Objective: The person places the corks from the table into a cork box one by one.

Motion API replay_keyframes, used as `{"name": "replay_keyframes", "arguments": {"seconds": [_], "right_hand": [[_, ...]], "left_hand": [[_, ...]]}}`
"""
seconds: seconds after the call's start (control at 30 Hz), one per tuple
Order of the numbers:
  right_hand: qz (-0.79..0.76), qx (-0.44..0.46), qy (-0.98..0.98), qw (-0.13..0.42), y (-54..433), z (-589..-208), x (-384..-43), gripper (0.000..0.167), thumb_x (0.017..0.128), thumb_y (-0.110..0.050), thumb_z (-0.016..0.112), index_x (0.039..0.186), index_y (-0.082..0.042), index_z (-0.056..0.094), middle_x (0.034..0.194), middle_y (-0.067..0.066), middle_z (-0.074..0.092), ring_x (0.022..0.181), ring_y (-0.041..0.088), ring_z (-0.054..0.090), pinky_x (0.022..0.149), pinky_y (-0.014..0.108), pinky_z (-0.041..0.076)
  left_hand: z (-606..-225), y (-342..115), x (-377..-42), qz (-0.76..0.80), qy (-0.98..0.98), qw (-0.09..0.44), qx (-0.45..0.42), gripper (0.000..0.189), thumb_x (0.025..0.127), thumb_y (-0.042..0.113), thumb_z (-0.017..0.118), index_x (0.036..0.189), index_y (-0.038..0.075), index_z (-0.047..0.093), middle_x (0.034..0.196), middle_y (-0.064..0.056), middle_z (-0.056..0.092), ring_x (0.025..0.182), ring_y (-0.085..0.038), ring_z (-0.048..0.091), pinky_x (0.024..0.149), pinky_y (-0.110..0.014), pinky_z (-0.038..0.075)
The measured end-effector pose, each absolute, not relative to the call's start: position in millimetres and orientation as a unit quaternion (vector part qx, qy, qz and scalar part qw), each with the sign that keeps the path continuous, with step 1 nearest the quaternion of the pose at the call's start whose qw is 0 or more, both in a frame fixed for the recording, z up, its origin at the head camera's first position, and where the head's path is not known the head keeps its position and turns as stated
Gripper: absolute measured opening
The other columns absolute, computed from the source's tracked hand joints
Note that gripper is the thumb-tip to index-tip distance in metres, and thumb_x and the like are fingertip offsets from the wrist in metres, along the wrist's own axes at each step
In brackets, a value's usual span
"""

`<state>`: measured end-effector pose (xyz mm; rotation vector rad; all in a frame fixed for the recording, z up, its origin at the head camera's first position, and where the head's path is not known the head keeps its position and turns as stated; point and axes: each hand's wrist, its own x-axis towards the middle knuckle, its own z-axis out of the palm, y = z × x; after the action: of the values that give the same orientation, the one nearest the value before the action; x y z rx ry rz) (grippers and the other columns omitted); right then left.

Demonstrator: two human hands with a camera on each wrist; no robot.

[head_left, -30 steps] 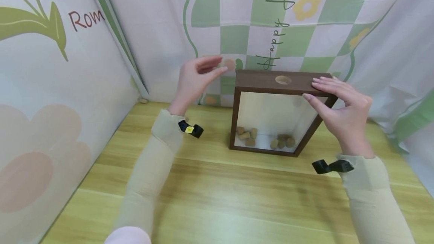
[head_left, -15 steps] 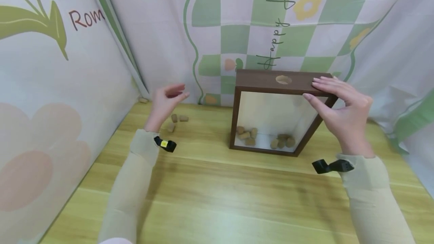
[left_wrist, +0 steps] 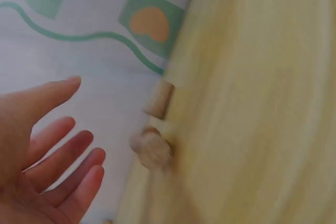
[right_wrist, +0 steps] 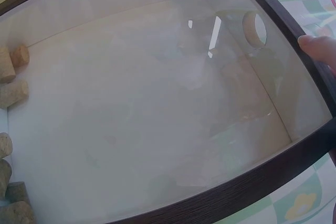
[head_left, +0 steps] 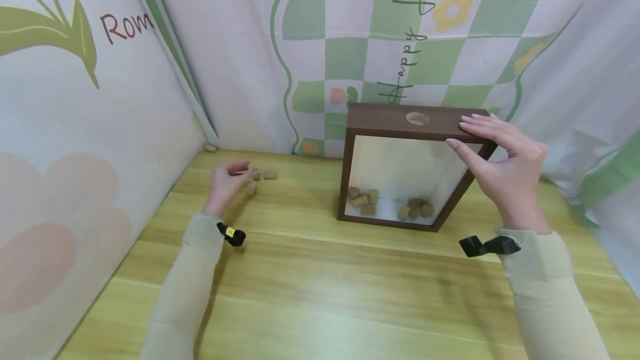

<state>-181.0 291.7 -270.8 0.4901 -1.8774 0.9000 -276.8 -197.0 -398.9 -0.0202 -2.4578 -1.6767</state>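
Note:
A dark brown frame box (head_left: 380, 116) with a clear front stands upright on the table, a round hole (head_left: 417, 119) in its top. Several corks (head_left: 368, 210) lie inside along the bottom, in two groups. My right hand (head_left: 515, 160) holds the box's top right corner, thumb on the front edge and fingers over the top. Left of the box, my left hand (head_left: 227, 182) hovers beside loose corks, among them one cork (head_left: 270, 175) lying a little apart. In the left wrist view its fingers (left_wrist: 79, 192) are spread and hold nothing, with a cork (left_wrist: 159, 99) just beyond them.
Another cork (head_left: 210, 148) lies in the back left corner of the wooden table (head_left: 310, 282). A printed curtain (head_left: 345, 60) hangs close behind the box, and a flowered cloth wall (head_left: 100, 171) borders the left side.
My left hand has moved from beside the box's top, left and down toward the loose corks, which have come into view. My right hand and the box stay put.

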Motion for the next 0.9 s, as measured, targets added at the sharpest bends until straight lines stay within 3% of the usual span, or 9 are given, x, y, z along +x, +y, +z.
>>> {"name": "replay_keyframes", "arguments": {"seconds": [0.27, 0.4, 0.67, 0.9], "right_hand": [[0.372, 0.205, -0.766, 0.482, 287.9, -267.8, -178.5, 0.029, 0.075, -0.005, 0.091, 0.102, 0.0, 0.08, 0.106, 0.018, 0.074, 0.114, 0.018, 0.067, 0.109, 0.039, 0.043], [0.375, 0.208, -0.765, 0.481, 287.0, -267.3, -178.1, 0.029, 0.075, -0.004, 0.09, 0.102, 0.0, 0.08, 0.106, 0.018, 0.074, 0.113, 0.019, 0.067, 0.109, 0.039, 0.043], [0.375, 0.207, -0.766, 0.48, 294.4, -272.5, -184.3, 0.03, 0.074, -0.002, 0.091, 0.102, -0.001, 0.08, 0.107, 0.016, 0.074, 0.114, 0.02, 0.067, 0.11, 0.04, 0.043], [0.372, 0.205, -0.767, 0.481, 293.7, -271.5, -182.4, 0.03, 0.074, -0.002, 0.091, 0.102, -0.001, 0.08, 0.107, 0.017, 0.074, 0.114, 0.018, 0.067, 0.109, 0.039, 0.043]], "left_hand": [[-420.4, -209.4, -265.7, -0.572, -0.819, 0.018, 0.042, 0.047, 0.09, 0.016, 0.08, 0.13, -0.004, 0.064, 0.128, -0.022, 0.064, 0.116, -0.036, 0.06, 0.1, -0.046, 0.049], [-422.8, -212.7, -264.0, -0.532, -0.846, 0.018, 0.031, 0.049, 0.091, 0.023, 0.08, 0.129, -0.005, 0.065, 0.126, -0.025, 0.065, 0.116, -0.039, 0.061, 0.103, -0.046, 0.048], [-422.6, -213.2, -262.1, -0.485, -0.874, 0.011, 0.02, 0.047, 0.085, 0.015, 0.085, 0.125, -0.004, 0.068, 0.123, -0.022, 0.068, 0.113, -0.037, 0.064, 0.101, -0.044, 0.049], [-424.1, -213.2, -263.6, -0.476, -0.879, 0.015, 0.004, 0.043, 0.086, 0.008, 0.082, 0.123, -0.007, 0.067, 0.12, -0.024, 0.068, 0.111, -0.038, 0.064, 0.1, -0.046, 0.05]]}}
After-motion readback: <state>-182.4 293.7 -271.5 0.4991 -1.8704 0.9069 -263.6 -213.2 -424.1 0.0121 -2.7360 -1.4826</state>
